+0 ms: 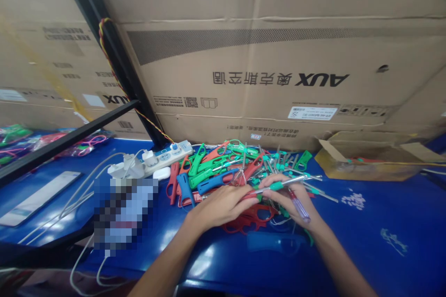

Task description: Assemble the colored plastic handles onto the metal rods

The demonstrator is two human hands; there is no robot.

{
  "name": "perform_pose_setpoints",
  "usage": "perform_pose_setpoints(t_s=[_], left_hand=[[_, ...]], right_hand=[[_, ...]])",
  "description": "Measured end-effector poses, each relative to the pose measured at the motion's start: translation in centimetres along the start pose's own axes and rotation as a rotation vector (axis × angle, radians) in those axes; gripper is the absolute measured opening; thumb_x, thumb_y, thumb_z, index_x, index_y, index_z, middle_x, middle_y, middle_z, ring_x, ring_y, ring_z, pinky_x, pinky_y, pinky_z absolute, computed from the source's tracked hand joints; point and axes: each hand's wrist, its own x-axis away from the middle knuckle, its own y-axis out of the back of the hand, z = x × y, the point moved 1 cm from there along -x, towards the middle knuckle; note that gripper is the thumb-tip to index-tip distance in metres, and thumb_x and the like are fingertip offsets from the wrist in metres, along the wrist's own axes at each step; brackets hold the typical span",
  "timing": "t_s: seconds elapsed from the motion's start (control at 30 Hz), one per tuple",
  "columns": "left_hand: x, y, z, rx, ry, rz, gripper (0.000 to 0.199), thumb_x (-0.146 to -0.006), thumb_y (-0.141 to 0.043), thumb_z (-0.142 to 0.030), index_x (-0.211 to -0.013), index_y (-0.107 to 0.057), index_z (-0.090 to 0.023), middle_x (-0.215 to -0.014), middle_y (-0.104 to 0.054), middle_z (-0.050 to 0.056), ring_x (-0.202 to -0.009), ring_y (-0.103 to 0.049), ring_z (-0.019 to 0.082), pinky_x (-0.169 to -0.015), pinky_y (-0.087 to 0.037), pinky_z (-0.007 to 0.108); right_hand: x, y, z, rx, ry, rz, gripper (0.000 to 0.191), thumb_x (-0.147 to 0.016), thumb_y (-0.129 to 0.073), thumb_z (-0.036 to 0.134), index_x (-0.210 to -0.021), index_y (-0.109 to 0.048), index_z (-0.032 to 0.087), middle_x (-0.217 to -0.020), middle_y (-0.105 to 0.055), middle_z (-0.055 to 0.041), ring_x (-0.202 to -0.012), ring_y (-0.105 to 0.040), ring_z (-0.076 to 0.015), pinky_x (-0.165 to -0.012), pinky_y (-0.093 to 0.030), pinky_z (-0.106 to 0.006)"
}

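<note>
My left hand (223,203) is closed on the red end of a thin metal rod. My right hand (291,197) has its fingers closed round the same metal rod (291,181), near its teal-green collar. A clear purple screwdriver handle (298,209) sticks out below my right fingers. Behind and under both hands lies a pile of red, green and blue plastic pieces (209,169) mixed with metal rods that have teal collars. A blue plastic piece (270,241) rests on the table in front of the hands.
On the left of the blue table (167,241) are a white power strip (167,158) with chargers, cables, a phone (40,197) and a blurred-out device (127,213). An open carton (369,167) stands at the right. Large cardboard boxes (278,0) and a black frame (104,46) rise behind.
</note>
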Motion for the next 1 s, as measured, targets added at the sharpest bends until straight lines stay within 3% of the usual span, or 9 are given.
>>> perform_pose_setpoints(t_s=[0.27,0.53,0.67,0.77,1.0], left_hand=[[0.2,-0.2,0.0,0.007,0.019,0.017,0.049,-0.109,-0.029,-0.056,-0.111,-0.065,-0.022,-0.096,-0.072,0.004,-0.086,-0.069,0.021,-0.069,-0.045,0.029],[0.0,-0.2,0.2,0.060,-0.037,-0.017,0.042,-0.109,-0.038,-0.051,-0.099,-0.063,-0.020,-0.090,-0.069,0.003,-0.083,-0.065,0.019,-0.072,-0.044,0.029],[-0.1,-0.2,0.2,0.076,-0.034,-0.027,0.039,-0.110,-0.037,-0.047,-0.098,-0.062,-0.020,-0.089,-0.069,0.001,-0.081,-0.064,0.017,-0.072,-0.043,0.028],[0.0,-0.2,0.2,0.078,-0.019,-0.034,0.039,-0.110,-0.037,-0.047,-0.099,-0.062,-0.020,-0.089,-0.069,0.000,-0.080,-0.063,0.017,-0.071,-0.042,0.028],[0.1,0.1,-0.3,0.142,0.019,0.035,0.039,-0.110,-0.037,-0.047,-0.098,-0.063,-0.021,-0.085,-0.069,0.000,-0.078,-0.064,0.017,-0.070,-0.042,0.027]], right_hand=[[0.3,0.0,0.6,-0.027,-0.009,0.027,0.015,-0.088,-0.077,0.037,-0.090,-0.071,0.024,-0.096,-0.075,-0.0042,-0.092,-0.072,-0.0205,-0.079,-0.060,-0.031],[0.0,-0.7,0.1,-0.115,-0.071,-0.071,0.029,-0.077,-0.085,0.048,-0.083,-0.072,0.023,-0.080,-0.076,-0.0033,-0.066,-0.072,-0.0198,-0.064,-0.061,-0.032],[-0.3,-1.2,0.0,-0.081,-0.028,-0.099,0.029,-0.079,-0.083,0.049,-0.085,-0.074,0.023,-0.086,-0.076,-0.0036,-0.067,-0.071,-0.0189,-0.065,-0.060,-0.031],[-0.4,-1.2,0.2,-0.024,0.003,-0.097,0.028,-0.081,-0.082,0.049,-0.079,-0.073,0.022,-0.079,-0.072,-0.0022,-0.064,-0.067,-0.0174,-0.063,-0.058,-0.030],[-0.2,-0.3,0.6,0.078,0.098,0.012,0.022,-0.089,-0.076,0.044,-0.084,-0.075,0.023,-0.089,-0.076,-0.0051,-0.083,-0.071,-0.0216,-0.077,-0.059,-0.033]])
